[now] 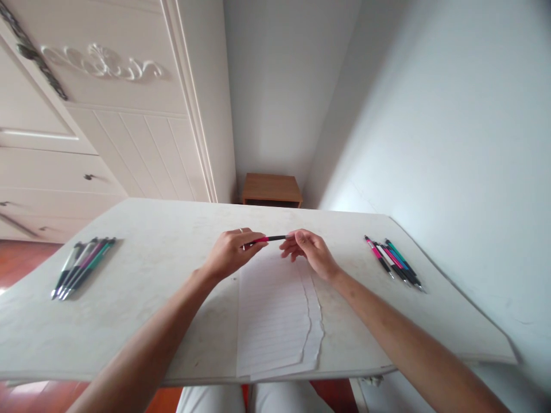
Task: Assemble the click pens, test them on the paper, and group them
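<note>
A pink and black pen [275,238] lies almost level above the top edge of the lined paper. My left hand [235,248] pinches its pink end between thumb and fingers. At the pen's silver tip, my right hand [310,251] has its thumb and index finger close to the point, while the other fingers spread loosely. Whether the right fingers touch the tip, I cannot tell. Beneath both hands are sheets of lined paper [273,321] with torn right edges, slightly overlapping.
On the left of the white table [163,235] lies a group of several pens [81,268]. Another group of several pens [398,264] lies on the right, near the wall. A small wooden stand [272,187] is beyond the far edge, and a white cabinet [142,115] rises at the left.
</note>
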A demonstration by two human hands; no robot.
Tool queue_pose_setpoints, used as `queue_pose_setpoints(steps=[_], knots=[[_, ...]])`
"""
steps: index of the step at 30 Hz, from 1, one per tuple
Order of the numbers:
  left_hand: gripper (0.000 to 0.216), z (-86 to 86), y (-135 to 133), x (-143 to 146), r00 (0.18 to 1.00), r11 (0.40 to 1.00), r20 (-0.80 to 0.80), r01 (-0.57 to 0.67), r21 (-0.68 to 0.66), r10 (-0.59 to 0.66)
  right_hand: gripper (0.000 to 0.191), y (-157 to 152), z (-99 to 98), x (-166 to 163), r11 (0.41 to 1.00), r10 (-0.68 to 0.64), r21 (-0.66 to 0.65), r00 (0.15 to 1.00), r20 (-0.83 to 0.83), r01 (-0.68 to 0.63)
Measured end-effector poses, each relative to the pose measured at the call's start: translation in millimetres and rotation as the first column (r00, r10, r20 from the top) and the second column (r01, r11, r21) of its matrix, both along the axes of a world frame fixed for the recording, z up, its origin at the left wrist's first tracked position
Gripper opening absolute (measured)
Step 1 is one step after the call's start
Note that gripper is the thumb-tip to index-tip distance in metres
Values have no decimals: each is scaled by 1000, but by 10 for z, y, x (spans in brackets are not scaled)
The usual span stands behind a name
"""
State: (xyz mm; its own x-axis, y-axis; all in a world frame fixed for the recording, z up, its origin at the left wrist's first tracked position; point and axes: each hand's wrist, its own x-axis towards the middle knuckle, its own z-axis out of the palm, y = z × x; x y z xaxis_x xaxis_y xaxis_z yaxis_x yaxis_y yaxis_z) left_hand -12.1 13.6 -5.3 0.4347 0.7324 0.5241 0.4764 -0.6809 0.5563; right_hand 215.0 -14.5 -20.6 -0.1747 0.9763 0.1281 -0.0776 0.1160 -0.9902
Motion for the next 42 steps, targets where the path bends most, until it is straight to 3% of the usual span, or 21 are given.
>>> queue_pose_setpoints(steps=[5,11,17,22,26,31,35,42], knots=[[21,-35,-8,15,999,998,-47,24,67,-20,54,-1,-42,14,996,-46,80,974,221,29],[21,-82,1,27,996,983,-80,51,174,-38,50,-9,-30,-14,995,-96,30,977,192,92],[20,-112,2,35,993,977,-85,97,191,-82,48,17,-32,-4,995,-103,23,977,189,100],[23,-72,-16,63,994,983,-64,96,158,-87,46,-2,-16,8,997,-72,51,975,208,63],[24,-31,-43,79,987,993,-135,94,72,-84,45,-1,-9,10,997,-69,57,970,232,58],[33,-72,-64,103,986,999,-160,41,18,-37,46,-5,-9,-3,996,-69,66,960,273,53],[25,-91,-75,134,989,996,-128,79,32,-74,46,-26,-3,-26,995,-77,77,950,301,56],[30,0,-103,155,985,988,-83,150,-45,-153,45,-48,45,-56,988,-89,152,935,343,38]])
